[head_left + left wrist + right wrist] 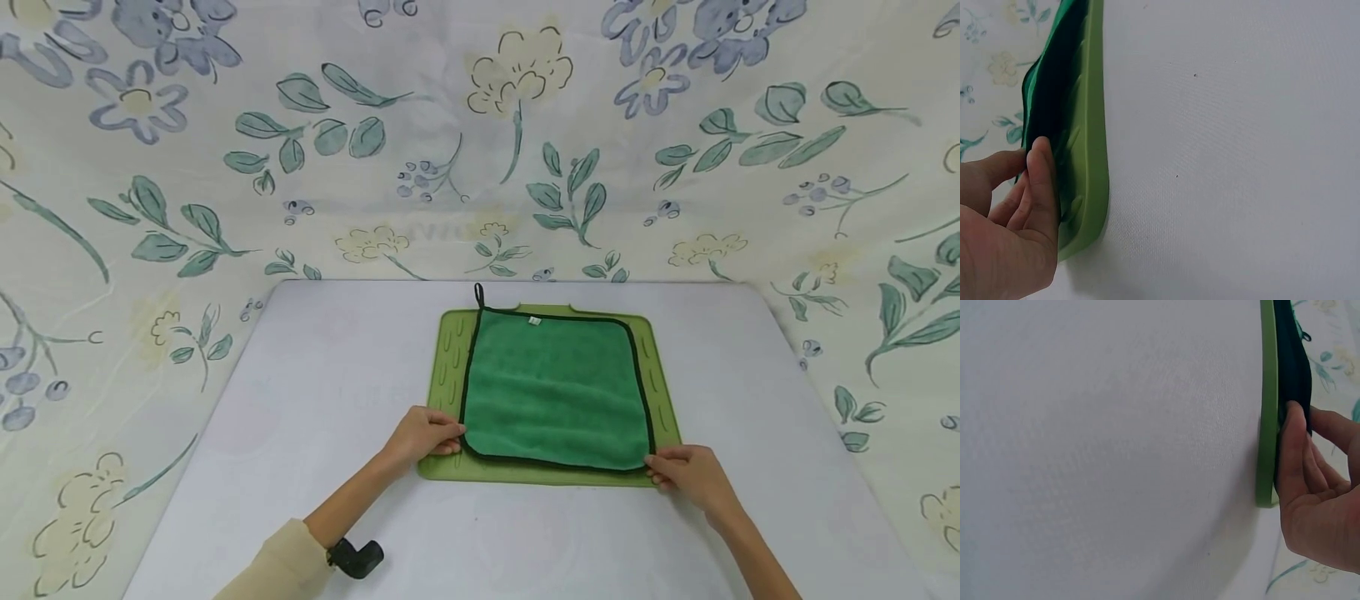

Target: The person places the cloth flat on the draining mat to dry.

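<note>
A green cloth [557,392] with black edging, a small white tag and a hanging loop lies spread over a lighter green board [444,358]. My left hand [424,433] pinches the cloth's near left corner between thumb and fingers. At the near right corner, my right hand [693,477] pinches the cloth the same way. Both wrist views show the near edge of the cloth [1038,94] raised a little off the board [1092,125]. In the right wrist view the thumb and fingertips of the right hand [1316,481] meet on the dark edging.
The board rests on a white table [337,375], whose surface extends on both sides. Behind and around it hangs a floral-patterned cloth [450,192]. A black device [356,558] is strapped at the left wrist, beside a beige sleeve [281,562].
</note>
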`<state>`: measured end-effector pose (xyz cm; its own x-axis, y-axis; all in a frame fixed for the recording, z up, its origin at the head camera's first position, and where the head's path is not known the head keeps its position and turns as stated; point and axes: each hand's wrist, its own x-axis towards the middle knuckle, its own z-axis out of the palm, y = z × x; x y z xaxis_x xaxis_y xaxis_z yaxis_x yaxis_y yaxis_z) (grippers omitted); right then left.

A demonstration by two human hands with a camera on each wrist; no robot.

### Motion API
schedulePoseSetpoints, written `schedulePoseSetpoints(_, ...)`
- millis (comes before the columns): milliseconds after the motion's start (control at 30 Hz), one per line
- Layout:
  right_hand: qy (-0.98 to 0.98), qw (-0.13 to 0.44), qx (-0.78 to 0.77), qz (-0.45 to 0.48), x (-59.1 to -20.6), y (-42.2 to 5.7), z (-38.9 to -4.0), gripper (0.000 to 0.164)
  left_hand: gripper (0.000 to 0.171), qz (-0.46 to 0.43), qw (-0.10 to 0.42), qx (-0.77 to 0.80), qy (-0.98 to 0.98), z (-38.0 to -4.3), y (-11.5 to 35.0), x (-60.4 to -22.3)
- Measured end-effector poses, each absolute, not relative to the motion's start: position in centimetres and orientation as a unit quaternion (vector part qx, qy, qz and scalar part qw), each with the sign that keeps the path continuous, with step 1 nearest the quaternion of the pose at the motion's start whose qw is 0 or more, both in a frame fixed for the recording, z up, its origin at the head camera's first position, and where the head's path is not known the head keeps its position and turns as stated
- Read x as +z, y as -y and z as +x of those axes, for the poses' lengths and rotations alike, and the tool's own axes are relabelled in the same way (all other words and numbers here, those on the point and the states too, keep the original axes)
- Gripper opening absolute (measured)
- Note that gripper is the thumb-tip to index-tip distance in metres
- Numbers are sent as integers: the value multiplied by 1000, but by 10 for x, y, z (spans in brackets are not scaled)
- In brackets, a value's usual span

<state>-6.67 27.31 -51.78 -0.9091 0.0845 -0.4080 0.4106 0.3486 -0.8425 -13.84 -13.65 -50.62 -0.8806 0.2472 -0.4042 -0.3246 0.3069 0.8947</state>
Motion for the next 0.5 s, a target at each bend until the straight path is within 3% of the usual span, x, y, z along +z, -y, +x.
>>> schedulePoseSetpoints(500, -808, 161, -549, 140, -520, -282, -63, 31, 16, -17, 262, 586, -766, -123, 140, -505)
